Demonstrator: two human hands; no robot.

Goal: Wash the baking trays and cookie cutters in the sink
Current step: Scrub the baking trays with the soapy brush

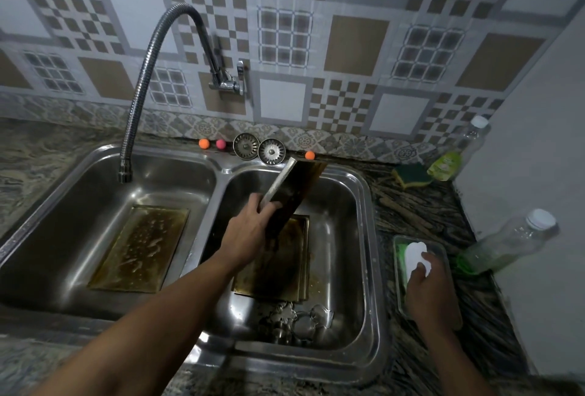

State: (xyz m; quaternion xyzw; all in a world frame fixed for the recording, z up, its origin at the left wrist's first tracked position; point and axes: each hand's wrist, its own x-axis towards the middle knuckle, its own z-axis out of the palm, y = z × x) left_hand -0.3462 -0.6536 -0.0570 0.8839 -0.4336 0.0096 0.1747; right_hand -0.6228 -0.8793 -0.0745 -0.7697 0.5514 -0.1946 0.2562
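My left hand grips a dark, stained baking tray by its edge and holds it tilted on end above the right basin. Under it lie more stained trays stacked on the basin floor. Several metal cookie cutters sit at the front of that basin. Another tray, wet and foamy, lies flat in the left basin. My right hand reaches into a small clear tub on the counter and holds a white sponge there.
A flexible steel faucet hangs over the left basin of the double sink. Two drain strainers and small coloured balls stand at the back rim. A green-yellow scrub sponge and two plastic bottles sit on the right counter.
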